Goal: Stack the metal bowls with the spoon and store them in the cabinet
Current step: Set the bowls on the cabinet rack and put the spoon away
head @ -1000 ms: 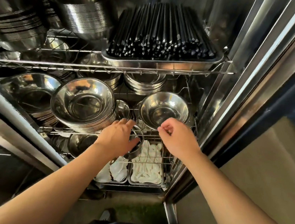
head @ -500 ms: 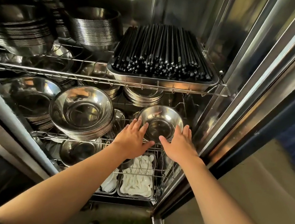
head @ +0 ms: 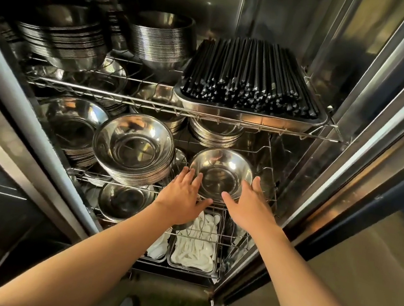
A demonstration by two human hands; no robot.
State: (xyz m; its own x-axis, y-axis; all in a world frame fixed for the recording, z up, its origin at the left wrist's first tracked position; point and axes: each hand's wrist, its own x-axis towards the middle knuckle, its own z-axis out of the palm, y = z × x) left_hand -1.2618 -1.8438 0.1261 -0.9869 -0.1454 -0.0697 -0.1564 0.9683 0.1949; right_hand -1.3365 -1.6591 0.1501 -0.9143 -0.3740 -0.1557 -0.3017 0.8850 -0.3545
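Observation:
A small stack of shiny metal bowls [head: 221, 173] stands on the right side of the middle wire shelf [head: 86, 173] inside the steel cabinet. My left hand [head: 181, 196] lies against the stack's near left side with fingers spread. On the near right side, my right hand [head: 248, 204] does the same, fingers straight and apart. Neither hand curls around the rim. No spoon shows inside the top bowl.
A taller stack of wider bowls [head: 134, 147] sits just left of the small stack. Above, a tray [head: 251, 119] holds black chopsticks [head: 253, 75]. Below lie trays of white spoons [head: 195, 246]. The cabinet's steel door frame [head: 349, 145] rises on the right.
Both hands, curled at the shelf's front wire a second ago, opened and moved up to flank the small bowl stack. The view has tilted a little upward.

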